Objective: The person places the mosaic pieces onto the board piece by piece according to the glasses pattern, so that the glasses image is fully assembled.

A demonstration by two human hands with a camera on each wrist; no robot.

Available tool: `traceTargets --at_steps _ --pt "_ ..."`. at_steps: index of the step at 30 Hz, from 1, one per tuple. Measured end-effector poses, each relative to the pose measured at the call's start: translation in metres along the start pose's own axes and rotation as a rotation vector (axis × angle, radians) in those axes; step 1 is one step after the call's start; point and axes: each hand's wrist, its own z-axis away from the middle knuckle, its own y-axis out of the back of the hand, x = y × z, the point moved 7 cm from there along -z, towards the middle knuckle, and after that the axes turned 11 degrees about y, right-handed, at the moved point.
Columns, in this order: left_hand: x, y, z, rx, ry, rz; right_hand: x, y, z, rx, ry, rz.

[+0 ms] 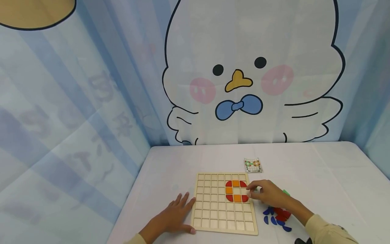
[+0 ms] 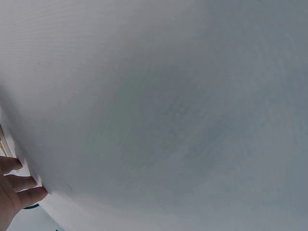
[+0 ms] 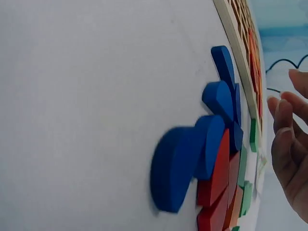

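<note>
A square wooden grid board (image 1: pixel 210 214) lies on the white table. In its upper right part, red rounded pieces (image 1: pixel 229 198) and orange square pieces (image 1: pixel 236 183) form a ring-like pattern. My left hand (image 1: pixel 175 215), fingers spread, rests on the table with fingertips at the board's left edge; the left wrist view catches several fingers (image 2: pixel 19 185). Over the board's right edge, beside the red pieces, my right hand (image 1: pixel 268 194) has bent fingers and thumb. From the right wrist view, these fingers (image 3: pixel 284 115) look loosely curved, with no piece visible between them.
Right of the board lie loose blue pieces (image 1: pixel 273 221), red pieces (image 1: pixel 282 214) and a green piece (image 1: pixel 286 192), partly under the right forearm. A small patterned card (image 1: pixel 253 166) is behind the board. Something black (image 1: pixel 301 241) shows at the bottom edge. Printed curtains (image 1: pixel 237 128) stand behind.
</note>
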Motion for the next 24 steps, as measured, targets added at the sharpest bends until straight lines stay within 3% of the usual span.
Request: traceTargets --at_steps 5,10,18,24 --pt "-0.001 -0.001 -0.001 0.000 0.001 0.000 0.010 0.018 0.010 0.047 -0.084 -0.098" --pt "-0.002 0.001 -0.001 -0.002 0.005 -0.004 0.021 0.032 0.024 0.072 -0.120 -0.085" --pt "-0.001 0.003 -0.001 -0.011 0.014 -0.006 0.039 0.032 0.054 -0.032 -0.080 -0.143" --pt "0.000 0.002 0.001 -0.011 0.011 0.014 0.045 0.040 0.072 0.000 -0.052 -0.007"
